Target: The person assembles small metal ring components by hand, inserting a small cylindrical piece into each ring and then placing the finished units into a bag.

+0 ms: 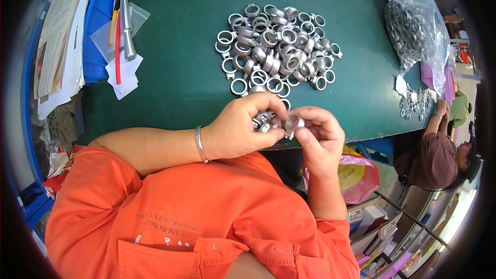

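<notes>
The desk (170, 36) is bearing a metal ring pile (273, 62). Nearside of the pile, the right hand (323, 142) is pinching one ring (291, 127), likely for control; the left hand (232, 126) is cupping small parts (264, 121), seemingly keeping them handy.

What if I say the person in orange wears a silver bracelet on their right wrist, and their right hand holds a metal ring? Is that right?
Not quite: the head view shows the silver bracelet on the left wrist. The right hand does hold a metal ring.
</notes>
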Motion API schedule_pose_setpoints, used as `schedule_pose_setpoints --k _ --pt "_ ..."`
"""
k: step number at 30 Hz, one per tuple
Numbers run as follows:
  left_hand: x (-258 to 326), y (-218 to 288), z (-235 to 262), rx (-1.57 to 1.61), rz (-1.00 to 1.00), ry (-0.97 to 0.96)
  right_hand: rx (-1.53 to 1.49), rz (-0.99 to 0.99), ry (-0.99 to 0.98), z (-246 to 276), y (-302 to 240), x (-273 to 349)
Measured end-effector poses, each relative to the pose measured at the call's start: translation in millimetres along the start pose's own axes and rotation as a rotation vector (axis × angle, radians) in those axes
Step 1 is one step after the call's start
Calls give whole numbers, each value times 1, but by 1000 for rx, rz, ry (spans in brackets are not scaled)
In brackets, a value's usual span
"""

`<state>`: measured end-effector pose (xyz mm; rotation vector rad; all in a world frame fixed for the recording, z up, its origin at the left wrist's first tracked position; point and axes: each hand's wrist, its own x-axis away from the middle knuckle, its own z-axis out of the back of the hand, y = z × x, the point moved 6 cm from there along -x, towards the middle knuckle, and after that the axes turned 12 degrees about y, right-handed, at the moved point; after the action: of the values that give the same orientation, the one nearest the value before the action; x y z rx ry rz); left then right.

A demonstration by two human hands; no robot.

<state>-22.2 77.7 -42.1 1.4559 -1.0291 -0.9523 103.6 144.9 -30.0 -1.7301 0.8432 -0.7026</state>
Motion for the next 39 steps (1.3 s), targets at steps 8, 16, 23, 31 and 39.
schedule_pose_setpoints --k 8,16,23,31,39 --pt "24 -25 -22 866 988 -222 309 555 -174 -13 -38 7" --pt "29 -24 -26 664 931 -366 1096 676 -171 -17 -15 -13" --pt "19 -21 -16 499 763 -175 753 269 -90 5 -5 -10" --pt "15 -16 -8 328 686 13 533 339 -131 1 -12 -1" --pt "4 3 4 -8 -42 62 577 489 -151 -7 -21 -1"
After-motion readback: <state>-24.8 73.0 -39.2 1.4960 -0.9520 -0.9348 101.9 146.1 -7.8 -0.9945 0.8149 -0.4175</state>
